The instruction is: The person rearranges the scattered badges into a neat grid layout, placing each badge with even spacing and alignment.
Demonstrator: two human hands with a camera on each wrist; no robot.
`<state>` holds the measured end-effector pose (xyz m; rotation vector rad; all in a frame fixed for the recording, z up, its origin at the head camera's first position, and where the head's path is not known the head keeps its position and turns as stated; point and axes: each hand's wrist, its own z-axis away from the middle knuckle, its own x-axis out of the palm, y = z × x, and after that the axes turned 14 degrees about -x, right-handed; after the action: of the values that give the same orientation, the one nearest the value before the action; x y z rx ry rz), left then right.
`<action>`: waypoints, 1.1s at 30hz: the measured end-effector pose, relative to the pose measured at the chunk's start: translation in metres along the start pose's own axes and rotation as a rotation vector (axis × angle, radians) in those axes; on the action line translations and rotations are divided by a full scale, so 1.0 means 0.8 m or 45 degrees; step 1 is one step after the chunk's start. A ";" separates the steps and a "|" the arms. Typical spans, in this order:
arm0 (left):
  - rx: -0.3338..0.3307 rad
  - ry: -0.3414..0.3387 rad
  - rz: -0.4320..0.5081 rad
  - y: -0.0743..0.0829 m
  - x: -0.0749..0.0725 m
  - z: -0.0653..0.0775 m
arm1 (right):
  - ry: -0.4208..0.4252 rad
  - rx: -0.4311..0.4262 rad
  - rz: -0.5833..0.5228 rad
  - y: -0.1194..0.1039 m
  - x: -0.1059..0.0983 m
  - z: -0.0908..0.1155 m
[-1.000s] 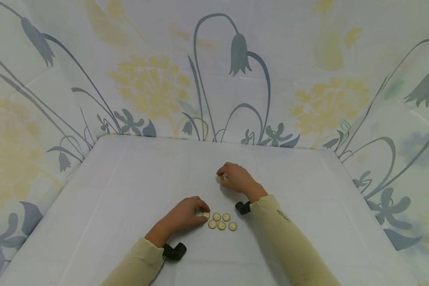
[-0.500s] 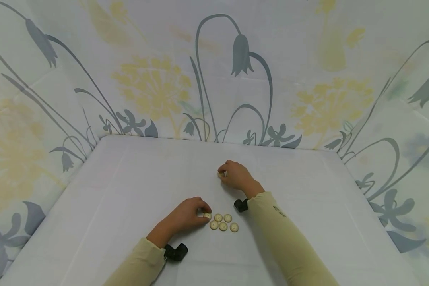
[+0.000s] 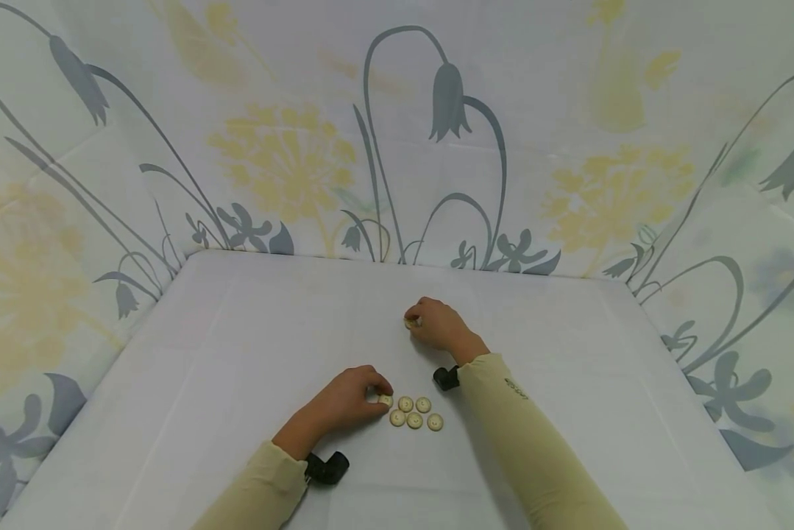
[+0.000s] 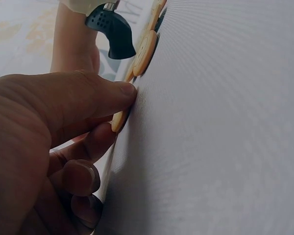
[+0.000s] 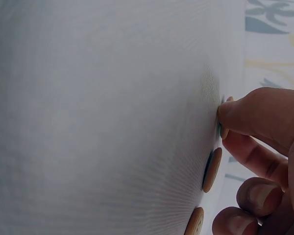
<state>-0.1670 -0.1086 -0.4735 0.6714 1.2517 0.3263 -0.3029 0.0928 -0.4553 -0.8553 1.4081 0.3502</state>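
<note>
Round cream buttons lie on the white tablecloth. My left hand (image 3: 346, 397) pinches one button (image 3: 386, 400) between thumb and fingers at the left end of the upper row; close up, its thumb covers part of this button (image 4: 119, 120). Farther back, my right hand (image 3: 439, 324) pinches another button (image 3: 410, 322), whose edge (image 5: 225, 132) shows beside the thumb in the right wrist view. Right of my left hand, two buttons (image 3: 405, 404) continue the upper row. Below them, three buttons (image 3: 414, 420) form a second row, the rightmost (image 3: 435, 422) spaced slightly apart.
The white tablecloth (image 3: 271, 316) spreads under both hands. Flower-patterned cloth (image 3: 397, 147) stands up along the back and both sides. A black device (image 3: 327, 468) is worn at my left wrist, and a similar one (image 3: 446, 378) at my right wrist.
My right hand has shifted slightly farther back with its button. My left hand keeps its pinch beside the rows, and the whole head view has drifted a little.
</note>
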 end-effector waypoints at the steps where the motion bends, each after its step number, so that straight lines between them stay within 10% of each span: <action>1: 0.002 0.001 0.000 0.000 0.000 0.000 | -0.005 0.003 -0.001 0.000 0.000 0.000; 33: -0.012 -0.016 0.006 0.003 -0.003 0.001 | -0.054 0.020 0.054 -0.011 -0.006 0.013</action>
<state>-0.1664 -0.1081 -0.4702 0.6677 1.2358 0.3311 -0.2900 0.0956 -0.4488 -0.8017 1.3897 0.3865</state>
